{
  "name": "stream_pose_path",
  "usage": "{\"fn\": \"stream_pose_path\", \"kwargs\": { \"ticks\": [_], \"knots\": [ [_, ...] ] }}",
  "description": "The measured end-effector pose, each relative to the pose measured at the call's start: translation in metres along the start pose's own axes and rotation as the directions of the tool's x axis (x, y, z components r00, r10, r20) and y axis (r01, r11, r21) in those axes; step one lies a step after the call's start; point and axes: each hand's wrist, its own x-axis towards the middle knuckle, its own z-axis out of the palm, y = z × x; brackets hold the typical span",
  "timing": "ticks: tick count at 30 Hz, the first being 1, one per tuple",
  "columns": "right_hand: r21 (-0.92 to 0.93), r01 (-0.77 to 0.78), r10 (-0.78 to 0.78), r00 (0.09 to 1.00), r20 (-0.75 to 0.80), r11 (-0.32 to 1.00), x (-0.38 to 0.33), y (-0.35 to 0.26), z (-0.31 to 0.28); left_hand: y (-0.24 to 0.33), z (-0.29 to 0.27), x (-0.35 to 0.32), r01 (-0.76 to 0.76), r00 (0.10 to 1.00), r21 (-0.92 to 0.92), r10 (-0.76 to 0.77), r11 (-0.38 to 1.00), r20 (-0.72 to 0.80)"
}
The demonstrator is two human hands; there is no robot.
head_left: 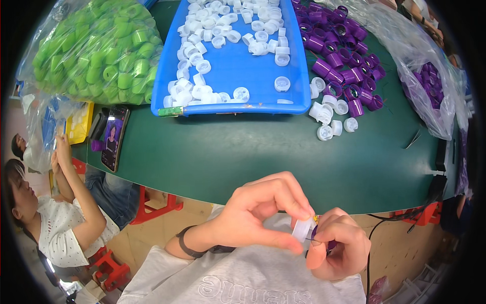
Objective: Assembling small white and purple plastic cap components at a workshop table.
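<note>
Near the desk (pixel 243 167) edge, the left hand (pixel 255 213) pinches a white cap (pixel 302 229) in closed fingers against a purple cap (pixel 324 242) gripped by the right hand (pixel 339 248). Many loose caps remain in the far blue tray (pixel 233 71) and the purple pile (pixel 339 55).

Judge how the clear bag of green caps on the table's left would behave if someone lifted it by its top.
The bag of green caps would probably sag and shift, since its thin clear film drapes loosely over loose pieces. It looks bulky but likely lightish, the caps being small hollow plastic. The film may feel slippery.
</note>
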Motion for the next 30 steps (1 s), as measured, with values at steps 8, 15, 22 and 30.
{"fn": "stream_pose_path", "kwargs": {
  "ticks": [8,15,22,30],
  "knots": [
    [-0.045,-0.081,0.086,0.989,0.118,0.996,-0.001,0.001,-0.002,0.004,-0.002,-0.002,0.037,0.999,0.136,-0.037,0.990,-0.006],
    [0.027,-0.139,0.136,0.986,0.096,0.990,-0.004,0.002,0.000,0.005,-0.003,-0.004,0.050,0.998,0.132,-0.043,0.990,-0.049],
    [0.050,-0.084,0.082,0.996,0.047,0.995,-0.004,0.004,-0.004,0.009,0.000,-0.004,0.065,0.997,0.060,-0.062,0.996,-0.048],
    [0.013,-0.027,0.026,0.993,0.113,1.000,-0.002,0.007,-0.009,0.011,-0.003,-0.002,0.036,0.999,0.282,-0.038,0.959,0.001]
  ]
}}
